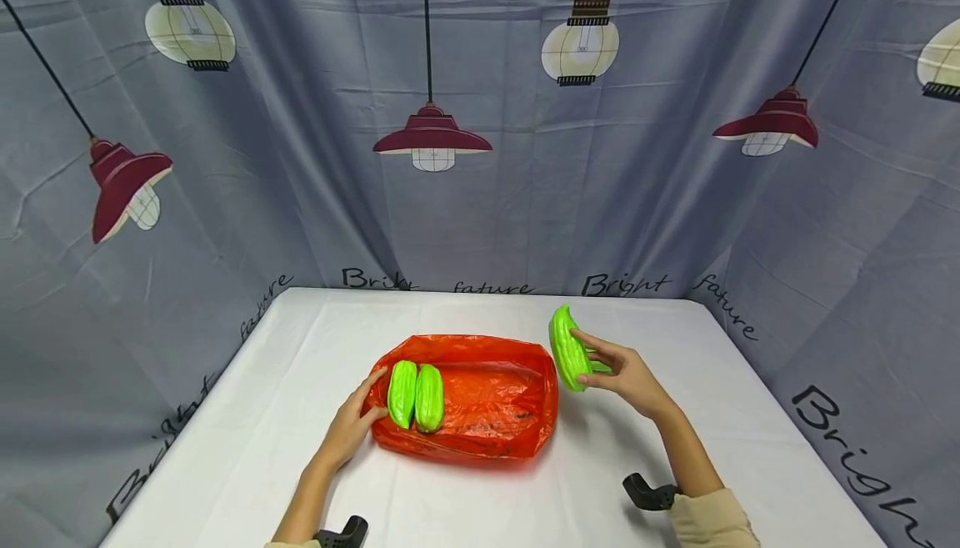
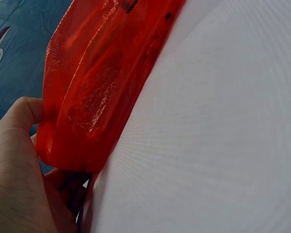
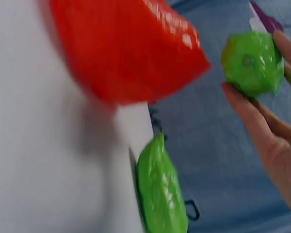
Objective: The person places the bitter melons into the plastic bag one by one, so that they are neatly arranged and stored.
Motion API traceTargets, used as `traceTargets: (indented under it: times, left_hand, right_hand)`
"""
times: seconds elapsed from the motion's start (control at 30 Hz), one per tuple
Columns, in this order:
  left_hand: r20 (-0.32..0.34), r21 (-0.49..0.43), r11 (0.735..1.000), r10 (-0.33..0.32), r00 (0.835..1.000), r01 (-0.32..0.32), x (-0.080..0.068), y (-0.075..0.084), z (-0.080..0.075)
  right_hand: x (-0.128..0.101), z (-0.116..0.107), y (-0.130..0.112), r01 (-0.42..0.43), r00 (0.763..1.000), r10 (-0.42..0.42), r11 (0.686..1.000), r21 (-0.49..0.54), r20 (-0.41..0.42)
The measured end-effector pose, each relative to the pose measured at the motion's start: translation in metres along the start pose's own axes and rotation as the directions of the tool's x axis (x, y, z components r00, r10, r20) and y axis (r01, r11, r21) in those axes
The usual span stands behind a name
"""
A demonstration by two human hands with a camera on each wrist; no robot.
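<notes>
A red plastic bag (image 1: 480,445) lies with its mouth spread wide, and my left hand (image 1: 350,423) grips its left end by the rim. Two bright green ridged gourds, one (image 1: 402,394) beside the other (image 1: 429,398), lie side by side at the left inside the bag. Just off the bag's right end, my right hand (image 1: 626,374) holds a third green gourd (image 1: 567,348) upright between thumb and fingers, raised over the table. The right wrist view shows the rounded end of this held gourd (image 3: 250,63). Another green gourd (image 3: 160,189) lies on the table, mostly hidden behind the right hand in the head view.
The table (image 1: 600,481) wears a white cloth. Grey-blue curtains (image 1: 480,223) printed with lamps and lettering stand around its back and sides. Black wrist mounts, one on the left (image 1: 343,533) and one on the right (image 1: 649,494), sit at the sleeves.
</notes>
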State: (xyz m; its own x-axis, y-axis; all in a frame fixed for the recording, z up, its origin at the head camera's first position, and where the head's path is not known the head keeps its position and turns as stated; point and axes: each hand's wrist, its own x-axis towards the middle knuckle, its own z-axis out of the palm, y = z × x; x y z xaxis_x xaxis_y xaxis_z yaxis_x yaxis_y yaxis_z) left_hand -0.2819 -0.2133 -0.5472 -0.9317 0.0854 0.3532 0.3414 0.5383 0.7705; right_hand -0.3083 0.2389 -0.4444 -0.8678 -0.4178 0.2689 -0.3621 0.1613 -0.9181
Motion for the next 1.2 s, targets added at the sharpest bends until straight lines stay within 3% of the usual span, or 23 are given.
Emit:
traceTargets:
  times: [0.23, 0.43, 0.7, 1.03, 1.2]
  left_hand:
    - [0.004, -0.011, 1.000, 0.006, 1.000, -0.006, -0.001, 0.003, -0.001]
    - [0.012, -0.023, 1.000, -0.003, 1.000, 0.003, 0.000, 0.003, -0.002]
    - [0.012, -0.019, 1.000, -0.008, 1.000, 0.008, -0.001, 0.003, -0.001]
    - [0.011, -0.027, 1.000, -0.015, 1.000, 0.016, -0.002, 0.001, -0.001]
    - [0.012, -0.026, 1.000, -0.017, 1.000, 0.018, -0.002, 0.002, -0.002]
  right_hand:
    - [0.014, 0.027, -0.012, 0.032, 0.993, -0.032, 0.999, 0.005, -0.113]
    - [0.024, 0.047, -0.019, 0.103, 0.984, -0.110, 0.993, -0.056, -0.138]
    - [0.027, 0.080, -0.049, 0.149, 0.982, -0.152, 0.988, -0.040, -0.115]
    - [0.034, 0.115, -0.049, 0.092, 0.993, -0.101, 0.988, -0.123, -0.063]
    - [0.035, 0.131, -0.044, 0.087, 0.995, -0.092, 0.990, -0.111, -0.043]
